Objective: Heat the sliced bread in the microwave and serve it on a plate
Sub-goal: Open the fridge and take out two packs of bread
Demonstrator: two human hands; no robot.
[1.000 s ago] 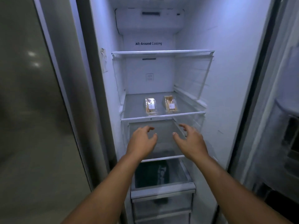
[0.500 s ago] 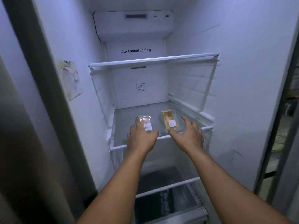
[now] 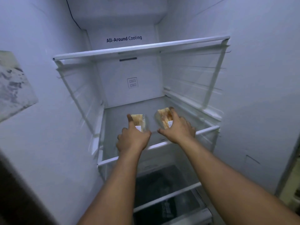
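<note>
Two clear-wrapped packs of sliced bread with white labels lie on the middle glass shelf (image 3: 116, 117) of an open fridge. My left hand (image 3: 133, 138) rests on the left bread pack (image 3: 138, 119), fingers curled around its near end. My right hand (image 3: 177, 127) covers the near half of the right bread pack (image 3: 164, 115), fingers wrapped over its right side. Both packs still touch the shelf. No microwave or plate is in view.
An upper glass shelf (image 3: 141, 47) spans the fridge just above my hands. A lower shelf rail (image 3: 167, 197) and a dark drawer (image 3: 162, 184) sit beneath my arms. White fridge walls close in on both sides; a worn sticker (image 3: 13, 86) is on the left wall.
Both hands have reached forward over the shelf edge and closed onto the two bread packs. My head has moved closer to the fridge interior.
</note>
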